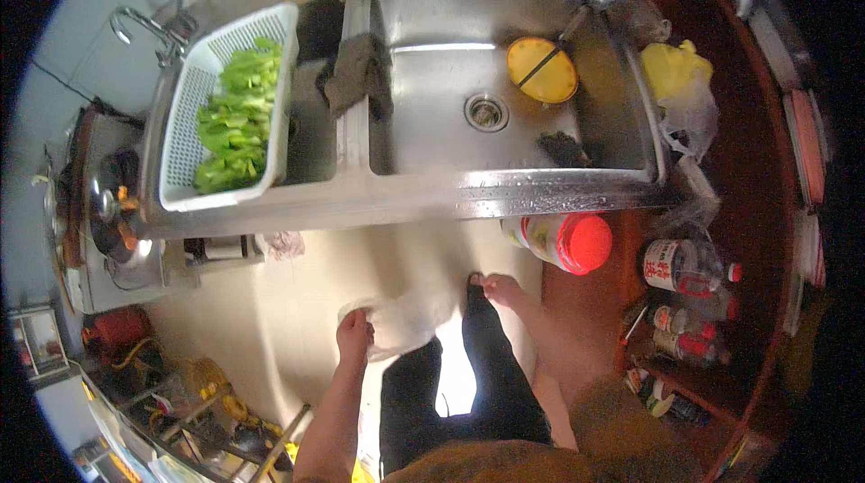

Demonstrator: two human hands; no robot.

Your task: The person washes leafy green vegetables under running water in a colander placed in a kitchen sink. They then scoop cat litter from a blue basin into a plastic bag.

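My left hand (355, 334) is closed on the edge of a thin translucent plastic bag (405, 321), which hangs over the floor in front of my legs. To the right, my right hand (501, 290) has its fingers curled in front of my dark trouser leg; whether it pinches the bag's other side is unclear. Beyond both hands stands a double stainless-steel sink (432, 118). A white perforated plastic basket (181, 145) with chopped green leafy vegetables (243, 111) rests over its left basin. A yellow oval object (540, 69) with a dark strip lies in the right basin.
A grey cloth (355, 74) drapes over the sink divider, near the faucet (145, 30). A red-lidded jar (586, 244) stands below the sink's front edge. Plastic bottles (682, 267) and a yellow bag (676, 71) are at right. A lidded pan (115, 206) is at left.
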